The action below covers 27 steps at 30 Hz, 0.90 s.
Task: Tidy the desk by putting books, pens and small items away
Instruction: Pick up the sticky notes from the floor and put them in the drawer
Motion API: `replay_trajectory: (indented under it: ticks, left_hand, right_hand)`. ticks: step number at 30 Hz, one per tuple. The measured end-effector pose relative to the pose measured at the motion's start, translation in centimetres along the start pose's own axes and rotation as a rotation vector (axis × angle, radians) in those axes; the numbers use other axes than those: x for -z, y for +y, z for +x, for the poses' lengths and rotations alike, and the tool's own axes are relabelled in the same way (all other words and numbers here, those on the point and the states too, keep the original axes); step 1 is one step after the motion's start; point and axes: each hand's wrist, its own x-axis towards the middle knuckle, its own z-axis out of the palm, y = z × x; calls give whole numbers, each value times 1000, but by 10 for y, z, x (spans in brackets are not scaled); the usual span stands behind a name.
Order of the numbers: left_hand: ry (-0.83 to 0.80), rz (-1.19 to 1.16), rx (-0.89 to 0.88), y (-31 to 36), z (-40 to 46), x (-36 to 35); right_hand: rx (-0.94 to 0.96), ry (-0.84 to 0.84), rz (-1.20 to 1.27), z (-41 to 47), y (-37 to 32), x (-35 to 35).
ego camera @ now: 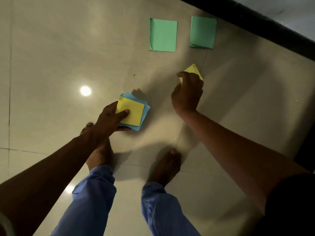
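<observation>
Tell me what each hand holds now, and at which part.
The left hand holds a stack of blue and yellow paper squares at its left edge, thumb on top. The right hand pinches a yellow paper at its lower part.

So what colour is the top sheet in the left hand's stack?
Yellow top sheet, over blue ones; head view.

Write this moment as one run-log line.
left hand: holds paper stack | right hand: picking yellow note off floor | green sheets: untouched

One head-worn wide-angle view looks steeply down, close over the tiled floor (51, 65) and bare feet (164, 166)
</observation>
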Motion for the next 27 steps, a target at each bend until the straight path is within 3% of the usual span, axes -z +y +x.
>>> replay_trajectory:
  ticks: [7,10,15,23,27]
  left_hand:
    - [-16,37,3,-3,9,-8]
    - [-9,53,2,-4,14,-10]
    - [3,40,3,-5,16,-15]
    - [26,55,12,1,19,-25]
    - [67,35,30,6,22,-23]
  right_hand:
    - [-94,-125,-188,49,49,2]
    - [-41,-157,-259,57,54,3]
    - [-82,-141,-179,66,55,6]
    - [-108,-273,414,49,39,21]
    - [-130,-434,728,29,22,32]
